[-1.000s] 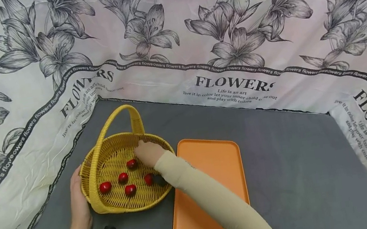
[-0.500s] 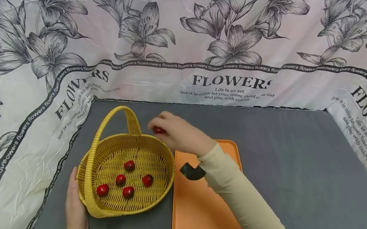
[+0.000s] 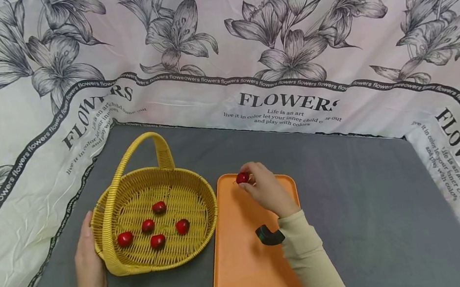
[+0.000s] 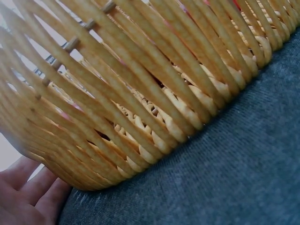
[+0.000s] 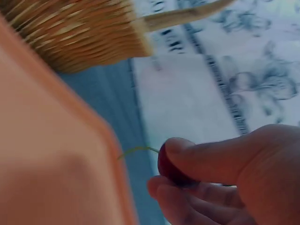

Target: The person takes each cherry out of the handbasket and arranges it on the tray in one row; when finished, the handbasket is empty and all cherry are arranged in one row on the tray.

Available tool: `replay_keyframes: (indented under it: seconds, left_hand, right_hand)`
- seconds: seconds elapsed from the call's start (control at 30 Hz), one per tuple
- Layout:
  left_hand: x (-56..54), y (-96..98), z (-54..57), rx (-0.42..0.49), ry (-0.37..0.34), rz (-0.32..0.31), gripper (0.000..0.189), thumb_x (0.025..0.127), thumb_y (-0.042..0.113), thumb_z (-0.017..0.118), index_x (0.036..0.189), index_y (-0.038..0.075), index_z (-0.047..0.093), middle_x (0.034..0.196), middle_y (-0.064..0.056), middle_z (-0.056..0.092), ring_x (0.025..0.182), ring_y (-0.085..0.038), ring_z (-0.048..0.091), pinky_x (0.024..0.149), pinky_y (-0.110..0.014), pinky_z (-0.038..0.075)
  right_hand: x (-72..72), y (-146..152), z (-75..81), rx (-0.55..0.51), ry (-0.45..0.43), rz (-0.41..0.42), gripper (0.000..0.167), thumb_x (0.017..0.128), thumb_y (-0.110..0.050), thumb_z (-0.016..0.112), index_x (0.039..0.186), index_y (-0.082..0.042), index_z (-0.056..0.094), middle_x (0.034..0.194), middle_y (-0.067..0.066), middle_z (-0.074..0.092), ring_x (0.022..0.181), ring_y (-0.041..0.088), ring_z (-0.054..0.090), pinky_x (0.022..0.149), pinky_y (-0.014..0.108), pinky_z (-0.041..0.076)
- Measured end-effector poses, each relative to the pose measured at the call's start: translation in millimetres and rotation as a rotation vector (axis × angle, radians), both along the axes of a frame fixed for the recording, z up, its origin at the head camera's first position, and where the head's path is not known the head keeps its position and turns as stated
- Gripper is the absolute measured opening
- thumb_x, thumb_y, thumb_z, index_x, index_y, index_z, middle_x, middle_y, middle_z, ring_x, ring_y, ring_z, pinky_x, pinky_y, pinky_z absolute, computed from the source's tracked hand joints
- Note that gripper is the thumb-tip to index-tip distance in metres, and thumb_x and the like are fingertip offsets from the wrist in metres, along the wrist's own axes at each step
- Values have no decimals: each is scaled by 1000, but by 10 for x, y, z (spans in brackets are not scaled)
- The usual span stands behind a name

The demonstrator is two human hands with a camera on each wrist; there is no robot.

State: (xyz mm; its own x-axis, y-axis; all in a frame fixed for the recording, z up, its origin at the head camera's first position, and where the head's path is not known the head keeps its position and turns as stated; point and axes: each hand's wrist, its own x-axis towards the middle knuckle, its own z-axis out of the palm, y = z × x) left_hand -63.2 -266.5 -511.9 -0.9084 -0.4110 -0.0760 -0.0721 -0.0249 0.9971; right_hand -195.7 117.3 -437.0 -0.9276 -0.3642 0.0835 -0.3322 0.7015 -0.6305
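Observation:
My right hand (image 3: 267, 190) pinches a dark red cherry (image 3: 242, 178) between thumb and fingers, above the far end of an orange tray (image 3: 240, 261). In the right wrist view, a thin green stem curves out from this cherry (image 5: 169, 168). Several more red cherries (image 3: 157, 242) lie spread on the floor of a yellow woven basket (image 3: 191, 196) with a tall arched handle. Against the basket's left side rests my left hand (image 3: 88, 266). Its fingers (image 4: 40, 185) look fairly straight where they touch the weave in the left wrist view.
The basket stands on the dark grey tabletop (image 3: 369, 212), just left of the tray. A white cloth (image 3: 187, 95) printed with flowers and lettering hangs round the back and sides. A black wrist mount (image 3: 269, 236) sticks out from the right sleeve, over the tray.
My right hand has lifted a cherry out of the basket and carried it rightward over the tray. The left hand stays at the basket's side, while the whole view shifts slightly.

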Motion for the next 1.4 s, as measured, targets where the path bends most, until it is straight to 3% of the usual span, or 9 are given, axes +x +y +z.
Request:
replay_keyframes:
  seconds: [0.1, 0.2, 0.4, 0.73, 1.0, 1.2, 1.4]
  left_hand:
    - [13, -4, -3, 14, 3, -8, 54, 103, 48, 28, 153, 28, 23, 158, 9, 19, 143, -8, 19, 106, -8, 26]
    - [25, -2, -10, 23, 5, -16, 55, 103, 48, 28, 153, 28, 22, 158, 8, 19, 143, -9, 20, 105, -8, 28]
    - [26, 1, -17, 34, 8, -19, 56, 102, 49, 29, 153, 27, 23, 157, 8, 21, 143, -9, 21, 104, -7, 29]
    - [28, -32, 23, 38, 31, -15, 56, 103, 48, 29, 154, 25, 22, 157, 6, 21, 143, -10, 22, 104, -8, 30]
    - [25, -29, 15, 42, 14, -17, 55, 103, 48, 30, 153, 27, 23, 157, 7, 21, 142, -10, 23, 102, -7, 31]
    - [35, -14, 25, 40, 9, -17, 56, 102, 49, 30, 153, 27, 23, 158, 7, 20, 142, -10, 23, 102, -8, 31]
    - [26, 3, 26, 24, 1, -33, 56, 102, 50, 30, 153, 29, 23, 158, 8, 19, 142, -10, 24, 101, -6, 32]
  right_hand:
    - [-35, -86, -168, 7, -20, -12, 29, 89, -12, 70, 112, -3, 55, 102, 11, 58, 87, 21, 57, 73, 33, 53]
    - [-43, -168, -288, 21, 23, 7, 30, 90, -11, 68, 115, -2, 55, 105, 14, 59, 90, 25, 59, 76, 36, 53]
    - [13, -260, -413, 46, 87, 2, 29, 89, -8, 67, 117, -6, 59, 110, 17, 55, 95, 28, 62, 82, 38, 54]
    - [85, -384, -398, 142, 73, 79, 34, 90, -7, 66, 123, -3, 57, 111, 15, 59, 100, 28, 59, 85, 39, 52]
    - [80, -439, -456, 167, 27, 33, 35, 88, -23, 70, 117, -7, 59, 104, 10, 60, 92, 23, 59, 81, 37, 52]
    - [72, -450, -484, 179, 26, 33, 35, 88, -27, 70, 115, -8, 59, 105, 10, 60, 91, 23, 60, 80, 37, 53]
    - [82, -381, -348, 173, -9, 15, 48, 89, -32, 68, 126, -5, 55, 116, 12, 58, 94, 25, 61, 82, 39, 52]
